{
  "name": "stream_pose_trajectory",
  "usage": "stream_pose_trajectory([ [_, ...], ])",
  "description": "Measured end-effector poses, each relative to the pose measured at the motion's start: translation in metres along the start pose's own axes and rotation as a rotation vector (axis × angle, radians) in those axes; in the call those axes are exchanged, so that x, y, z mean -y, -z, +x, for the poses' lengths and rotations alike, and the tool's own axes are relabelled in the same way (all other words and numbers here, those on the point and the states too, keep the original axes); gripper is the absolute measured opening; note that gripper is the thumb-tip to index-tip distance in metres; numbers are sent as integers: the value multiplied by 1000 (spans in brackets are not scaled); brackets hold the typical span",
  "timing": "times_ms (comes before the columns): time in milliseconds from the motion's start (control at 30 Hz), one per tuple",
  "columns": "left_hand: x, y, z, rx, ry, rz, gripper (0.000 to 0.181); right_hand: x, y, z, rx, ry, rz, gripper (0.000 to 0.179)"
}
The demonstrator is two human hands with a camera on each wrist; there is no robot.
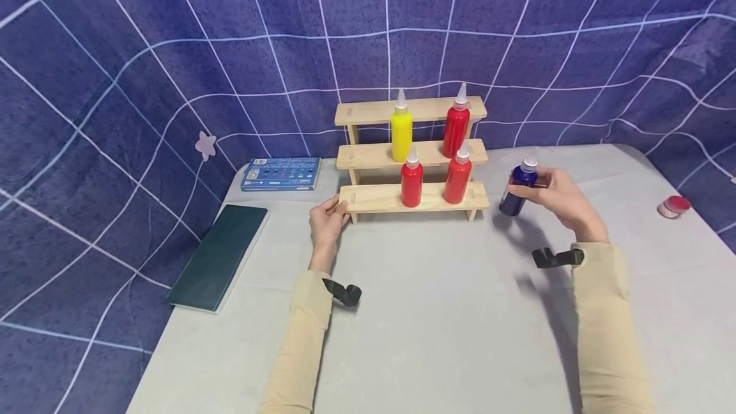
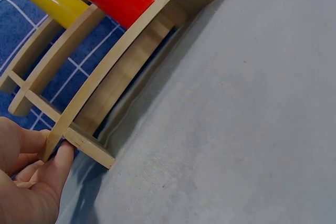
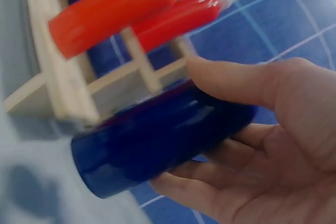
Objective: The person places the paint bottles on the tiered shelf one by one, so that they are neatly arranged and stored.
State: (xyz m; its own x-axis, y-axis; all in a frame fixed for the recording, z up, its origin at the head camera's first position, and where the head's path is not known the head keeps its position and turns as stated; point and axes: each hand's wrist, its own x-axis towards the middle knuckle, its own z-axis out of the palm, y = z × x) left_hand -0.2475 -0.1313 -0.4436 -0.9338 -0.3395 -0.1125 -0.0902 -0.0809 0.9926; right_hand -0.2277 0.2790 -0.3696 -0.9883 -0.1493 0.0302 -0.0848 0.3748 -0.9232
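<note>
My right hand (image 1: 566,200) grips a dark blue squeeze bottle (image 1: 517,191) with a pale nozzle cap. The bottle tilts slightly beside the right end of a three-step wooden rack (image 1: 374,200), seemingly just off the table. In the right wrist view, thumb and fingers wrap the blue bottle (image 3: 157,140). At the rack's left end, my left hand (image 1: 328,225) pinches the lowest shelf board (image 2: 113,80). That board carries two red bottles (image 1: 411,185). A yellow bottle (image 1: 401,136) and another red bottle (image 1: 456,130) stand on the middle step.
A small red-lidded jar (image 1: 674,206) sits at the far right of the white-covered table (image 1: 437,312). Left of the rack lie a blue box (image 1: 280,174) and a dark green notebook (image 1: 221,257). A blue gridded cloth (image 1: 287,62) hangs behind.
</note>
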Motion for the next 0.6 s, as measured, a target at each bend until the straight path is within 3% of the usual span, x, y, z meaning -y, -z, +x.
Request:
stream_pose_trajectory([
  [333, 0, 0, 0, 5, -13, 12, 36, 41, -14, -15, 83, 35, -120, 42],
  [600, -2, -1, -1, -7, -13, 13, 36, 50, -39, -17, 156, 84, -84, 34],
])
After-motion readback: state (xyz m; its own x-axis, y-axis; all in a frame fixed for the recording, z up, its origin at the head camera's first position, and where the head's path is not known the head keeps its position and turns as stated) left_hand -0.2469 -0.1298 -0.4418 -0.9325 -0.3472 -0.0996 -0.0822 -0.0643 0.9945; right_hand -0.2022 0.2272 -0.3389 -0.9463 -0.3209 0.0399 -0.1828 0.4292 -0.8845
